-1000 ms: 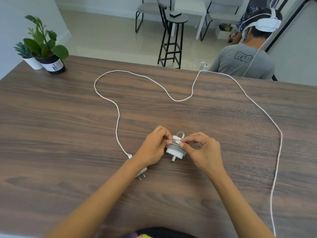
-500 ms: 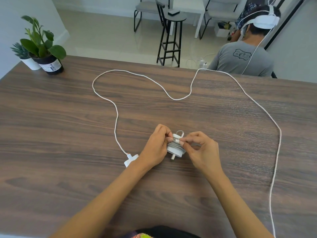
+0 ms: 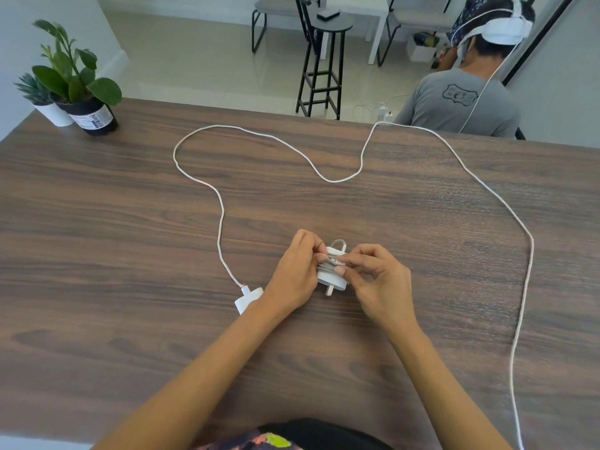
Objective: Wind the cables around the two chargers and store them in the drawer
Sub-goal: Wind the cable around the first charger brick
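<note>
A white charger point(image 3: 331, 277) with its cable wound round it stands between my hands on the brown wooden table point(image 3: 113, 241), prongs toward me. My left hand point(image 3: 293, 274) grips its left side. My right hand point(image 3: 378, 280) pinches the cable end against the windings, and a small loop sticks up behind. A second white charger point(image 3: 248, 299) lies just left of my left wrist. Its long white cable point(image 3: 331, 180) snakes unwound across the table and runs off the near right edge. No drawer is in view.
Two potted plants point(image 3: 76, 89) stand at the table's far left corner. Beyond the far edge a person point(image 3: 461, 99) wearing a white headset sits facing away. A black stool point(image 3: 324, 60) and chairs stand on the floor behind.
My hands have stayed on the wound charger, with the fingers shifting slightly on the cable end. More of the second charger shows by my left wrist.
</note>
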The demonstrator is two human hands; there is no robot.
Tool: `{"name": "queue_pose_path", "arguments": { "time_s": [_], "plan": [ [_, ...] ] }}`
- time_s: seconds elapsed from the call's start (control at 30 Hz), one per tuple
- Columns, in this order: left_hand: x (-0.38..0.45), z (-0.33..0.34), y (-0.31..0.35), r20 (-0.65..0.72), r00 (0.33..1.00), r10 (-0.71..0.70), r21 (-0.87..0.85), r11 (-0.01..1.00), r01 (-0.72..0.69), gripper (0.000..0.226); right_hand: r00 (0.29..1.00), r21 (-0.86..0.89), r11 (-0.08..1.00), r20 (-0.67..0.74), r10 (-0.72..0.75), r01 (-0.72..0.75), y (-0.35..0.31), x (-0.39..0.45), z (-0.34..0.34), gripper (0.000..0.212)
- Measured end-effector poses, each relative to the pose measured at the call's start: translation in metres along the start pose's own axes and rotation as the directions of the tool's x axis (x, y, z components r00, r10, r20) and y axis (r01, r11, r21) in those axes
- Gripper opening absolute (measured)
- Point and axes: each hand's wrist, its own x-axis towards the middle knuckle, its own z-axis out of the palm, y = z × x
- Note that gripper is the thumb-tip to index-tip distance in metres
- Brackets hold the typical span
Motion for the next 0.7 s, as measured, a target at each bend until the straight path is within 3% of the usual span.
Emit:
{"name": "queue_pose_path", "arguments": {
  "time_s": [0.2,0.37,0.43,0.57,0.7],
  "plan": [
    [-0.003,-0.007,0.002,-0.083,0.996,0.031,-0.056,0.998,-0.036,0.016,1.000,0.000,1.000,-0.017,0.022,-0.022,0.000,-0.001,0.002,0.012],
    [-0.006,-0.006,0.002,-0.115,0.989,-0.092,-0.217,0.974,0.065,0.017,0.996,0.103,0.993,-0.063,0.066,-0.060,0.000,-0.004,0.003,0.015],
    [-0.006,-0.005,0.002,-0.115,0.986,-0.120,-0.241,0.966,0.089,0.017,0.997,0.065,0.997,-0.062,0.042,-0.038,0.002,-0.003,0.002,0.014],
    [-0.006,-0.005,0.001,-0.110,0.980,-0.165,-0.257,0.957,0.132,0.018,0.999,-0.019,1.000,-0.039,-0.020,0.019,0.002,0.000,0.000,0.015],
    [-0.006,-0.004,0.002,-0.126,0.984,-0.123,-0.204,0.974,0.096,0.017,0.999,0.072,0.996,0.032,0.045,-0.047,0.001,0.006,-0.002,0.025]
  ]
}}
